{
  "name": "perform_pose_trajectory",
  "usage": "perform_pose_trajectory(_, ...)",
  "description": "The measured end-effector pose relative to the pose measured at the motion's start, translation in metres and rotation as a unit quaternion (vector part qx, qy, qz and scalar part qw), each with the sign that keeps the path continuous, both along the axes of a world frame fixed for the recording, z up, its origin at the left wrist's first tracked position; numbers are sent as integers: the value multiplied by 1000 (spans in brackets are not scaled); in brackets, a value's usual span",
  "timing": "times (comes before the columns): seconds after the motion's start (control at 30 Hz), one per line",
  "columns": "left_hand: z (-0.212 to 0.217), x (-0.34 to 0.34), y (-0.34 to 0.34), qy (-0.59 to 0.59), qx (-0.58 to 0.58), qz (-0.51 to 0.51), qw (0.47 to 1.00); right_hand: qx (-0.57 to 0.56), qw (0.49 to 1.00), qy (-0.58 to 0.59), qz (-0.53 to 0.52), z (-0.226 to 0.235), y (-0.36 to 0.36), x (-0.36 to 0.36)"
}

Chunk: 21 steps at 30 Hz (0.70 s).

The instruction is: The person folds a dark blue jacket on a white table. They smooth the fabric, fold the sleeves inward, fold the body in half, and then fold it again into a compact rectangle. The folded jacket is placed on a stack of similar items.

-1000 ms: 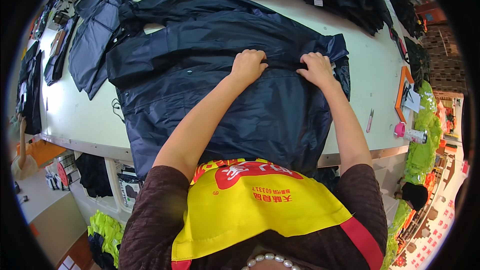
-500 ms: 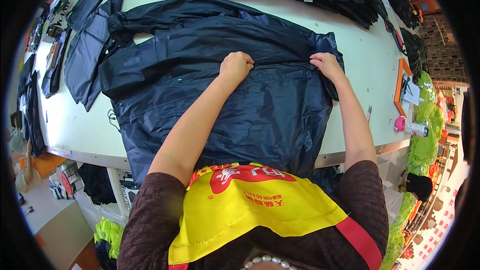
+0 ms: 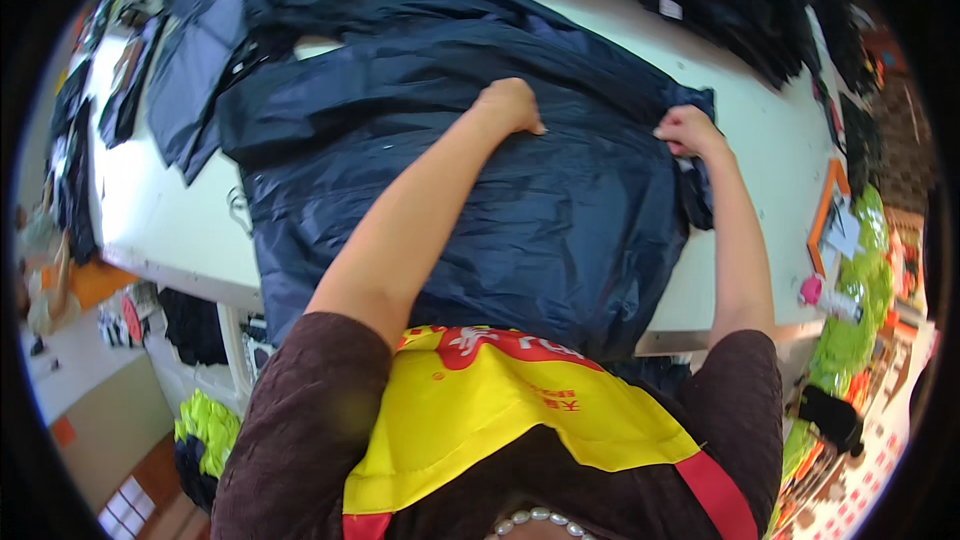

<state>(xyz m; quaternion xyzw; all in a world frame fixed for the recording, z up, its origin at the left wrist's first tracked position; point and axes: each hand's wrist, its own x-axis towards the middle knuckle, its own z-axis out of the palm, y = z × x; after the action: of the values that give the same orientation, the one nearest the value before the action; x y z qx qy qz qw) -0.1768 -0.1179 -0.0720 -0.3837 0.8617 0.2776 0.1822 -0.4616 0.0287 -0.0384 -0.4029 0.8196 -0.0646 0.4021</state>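
A dark navy jacket [image 3: 460,230] of thin, shiny fabric lies spread over the white table, its lower part hanging over the near edge toward me. My left hand [image 3: 512,107] is closed on the cloth near the middle, the fingertips pressed together. At the right side of the garment, my right hand [image 3: 687,130] pinches the fabric close to a bunched edge. Wrinkles run across the cloth between the two hands. A sleeve stretches along the far side.
Another dark garment [image 3: 205,80] lies at the left. Dark clothes are piled [image 3: 720,0] at the far side. Along the right edge are an orange frame [image 3: 826,215], a pink-lidded bottle [image 3: 812,290] and bright yellow-green clothing [image 3: 850,330]. The white tabletop [image 3: 170,210] ends in a metal-trimmed edge.
My view has shifted, so the scene sits differently in the picture. Both hands remain on the jacket, and its right edge by my right hand looks more bunched up.
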Motion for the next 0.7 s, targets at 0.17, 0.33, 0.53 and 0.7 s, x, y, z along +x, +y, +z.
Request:
perform_pose_trajectory(0.17,-12,4,4,80,4,58,995,46,999,2,-22,7,-15,5)
perform_pose_trajectory(0.33,-4,60,34,295,-47,62,952,-39,899,348,263,41,-44,166)
perform_pose_trajectory(0.53,13,226,7,220,-186,45,957,-485,812,81,315,-2,-71,308)
perform_pose_trajectory(0.7,27,393,-12,160,-179,253,937,-301,893,5,333,-15,-96,352)
